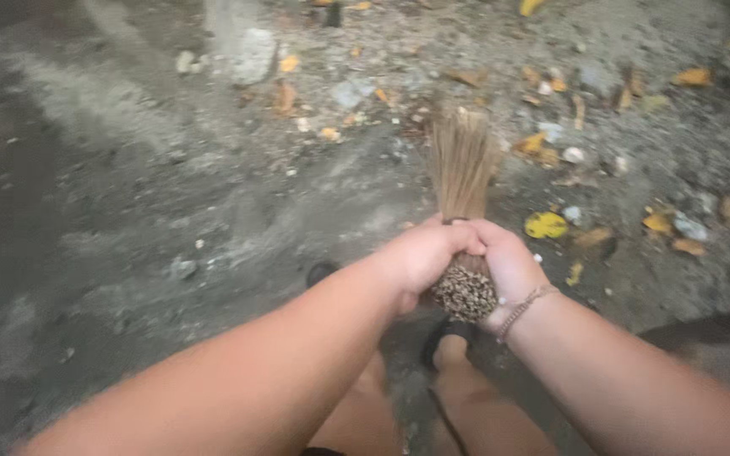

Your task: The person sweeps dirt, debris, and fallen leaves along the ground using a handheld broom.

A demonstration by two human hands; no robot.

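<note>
Grey, gritty outdoor ground point(128, 211) fills the view, dusty and uneven, seen from above. At centre, two hands meet around one stick broom point(463, 181), a bound bundle of thin brown ribs. Left hand point(420, 257) wraps the bundle from the 9 o'clock side, fingers curled fully closed over it. Right hand point(509, 266) clasps it from the 3 o'clock side, likewise closed tight, the two hands touching each other. One cord bracelet point(527, 306) circles the right wrist. Cut rib ends of the broom face the camera just below the hands, at 6 o'clock; the bristle tips fan out toward 12 o'clock and reach the ground among litter. Beneath the forearms, two feet in dark sandals point(445, 333) stand on the ground, partly hidden. Outward, fallen leaves lie scattered from 12 to 3 o'clock, too many and too blurred to count; one bright yellow leaf point(546, 225) lies just beside the right hand at 2 o'clock. One pale stone point(251, 55) sits far off at 11 o'clock.
</note>
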